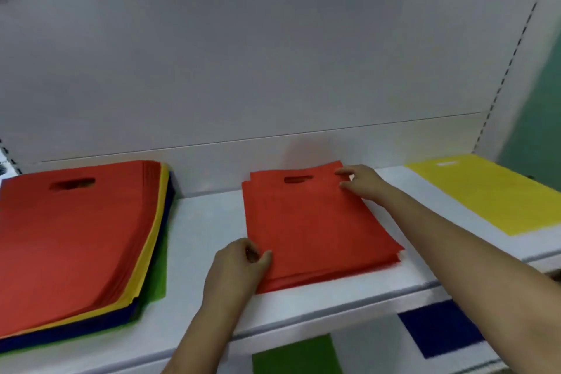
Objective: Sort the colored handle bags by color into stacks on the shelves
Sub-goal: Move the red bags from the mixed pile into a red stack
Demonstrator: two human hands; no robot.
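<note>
Pinching near-left corner of red bag stack w/ left hand; right hand resting fingers flat at far-right edge by handle cutout. Stack mid white shelf, btwn mixed-color pile at left & yellow bags at right. Green bag & blue bag on lower shelf.

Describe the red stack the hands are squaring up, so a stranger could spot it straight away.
On the white shelf, look at the middle, between the mixed pile and the yellow bag. The red stack lies there, left hand at its near corner, right hand by its handle slot. Unlike the mixed pile, it is all red.
</note>
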